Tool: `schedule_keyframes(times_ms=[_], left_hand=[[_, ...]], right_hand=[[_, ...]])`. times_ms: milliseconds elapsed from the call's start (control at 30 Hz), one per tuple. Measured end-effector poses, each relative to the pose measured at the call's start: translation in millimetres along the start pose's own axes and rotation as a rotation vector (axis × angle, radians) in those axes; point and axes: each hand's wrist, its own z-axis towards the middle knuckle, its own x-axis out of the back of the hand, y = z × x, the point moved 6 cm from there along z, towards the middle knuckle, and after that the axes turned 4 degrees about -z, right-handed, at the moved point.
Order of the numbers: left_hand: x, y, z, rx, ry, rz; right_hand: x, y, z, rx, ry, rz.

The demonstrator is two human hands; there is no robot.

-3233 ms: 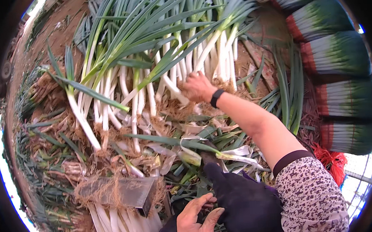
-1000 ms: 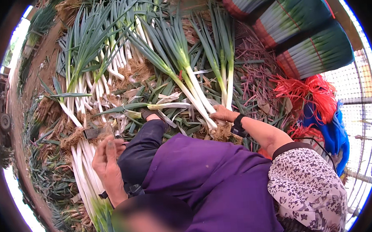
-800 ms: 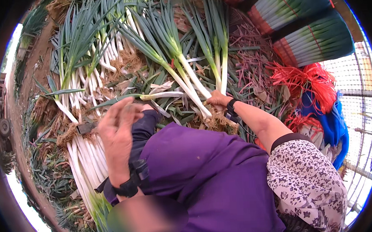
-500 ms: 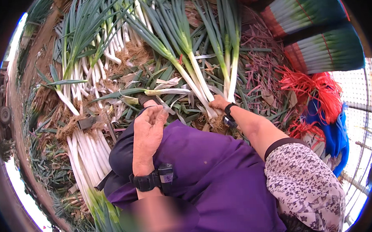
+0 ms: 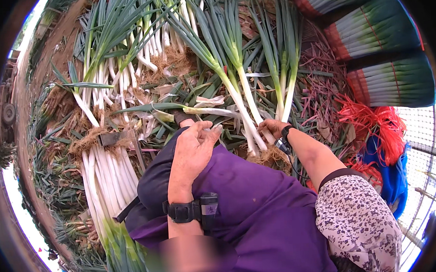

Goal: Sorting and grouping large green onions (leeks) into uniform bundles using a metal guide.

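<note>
Long green onions with white stalks and green leaves lie in front of me. My right hand point(image 5: 274, 128) is closed round the lower white end of a green onion point(image 5: 254, 112), just above its brown roots point(image 5: 272, 159). Other stalks lie beside it. Above my purple-covered lap, my left hand point(image 5: 193, 149) is raised, thumb and fingers pinched together; what they hold, if anything, is hidden. Past its fingertips lies a loose stalk point(image 5: 212, 111) with peeling skin. A dark flat metal piece point(image 5: 117, 138) sits by the roots of a pile of white stalks point(image 5: 110, 177) on the left.
More green onions point(image 5: 121, 48) are heaped at the far left. Trimmed leaves point(image 5: 177, 91) litter the ground. At the right stand tied bundles of green onions point(image 5: 393, 82), red plastic strips point(image 5: 378, 121) and a blue cloth or bag point(image 5: 387, 177). Wire mesh point(image 5: 423, 146) lies beyond.
The whole view has shifted, so the scene sits lower and further right. My right fingers now curl more round the stalk. My left hand stays pinched above my lap.
</note>
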Motion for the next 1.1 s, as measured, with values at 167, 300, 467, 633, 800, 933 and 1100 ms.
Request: schedule_keyframes(times_ms=[167, 300, 467, 633, 800, 933, 1100], left_hand=[[-0.2, -3.3, 3.2, -0.041, 0.020, 0.027], [9.9, -7.2, -1.4, -0.052, 0.067, -0.001], [5.1, 6.8, 1.0, -0.043, 0.042, 0.066], [9.4, -1.3, -2.3, -0.025, 0.082, 0.050], [8.7, 6.2, -2.7, -0.043, 0.073, 0.080], [11.5, 10.0, -2.7, -0.055, 0.078, 0.146], [-2.2, 14.3, 12.8, -0.058, 0.032, 0.130]], right_hand=[[-34.2, -9.3, -3.5, 0.049, 0.046, 0.063], [-82.2, -17.4, -10.0, 0.307, -0.099, -0.121], [-39.2, -12.4, 16.9, 0.367, 0.375, -0.254], [-53.9, -16.6, 34.3, 0.476, 0.795, -0.772], [-34.1, -19.2, 45.4, 0.380, 0.637, -0.681], [-36.8, -26.3, -2.7, 0.348, 0.296, -0.409], [-17.5, -50.4, -93.6, 0.418, 0.159, -0.498]])
